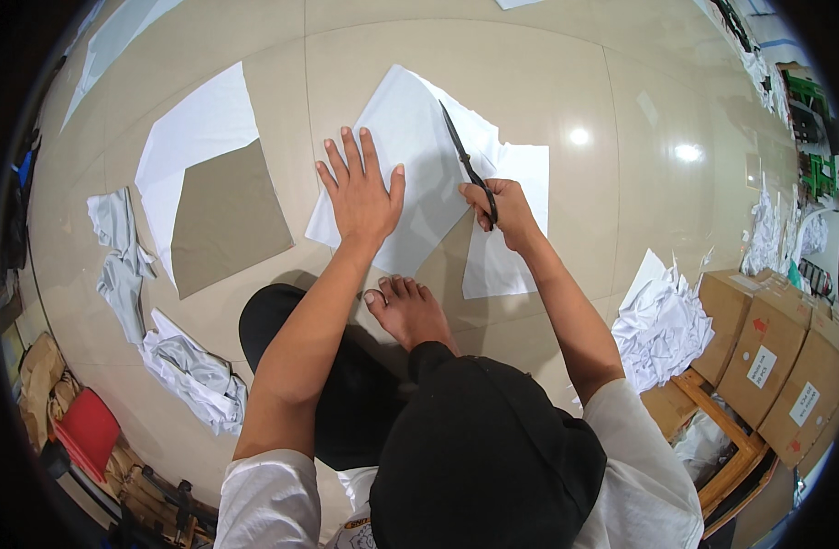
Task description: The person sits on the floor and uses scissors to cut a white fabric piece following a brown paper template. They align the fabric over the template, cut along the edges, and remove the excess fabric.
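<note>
My left hand (364, 190) lies flat with fingers spread on a piece of white cloth (403, 123) on the floor. In my right hand (506, 212) is a pair of black scissors (463, 151), my fingers closed around its handles. The blades point away from me across the cloth, near its right side, and look close together. A second white piece (515, 256) lies under and beside my right hand, partly hidden by it. My bare foot (410, 306) rests at the near edge of the cloth.
On the left lie a flat white piece (200, 119), a brown piece (232, 220) over it, and crumpled pale cloth (195, 371). A white cloth heap (662, 320) sits at right beside cardboard boxes (763, 361) and a wooden frame (735, 439). A red object (87, 430) stands lower left.
</note>
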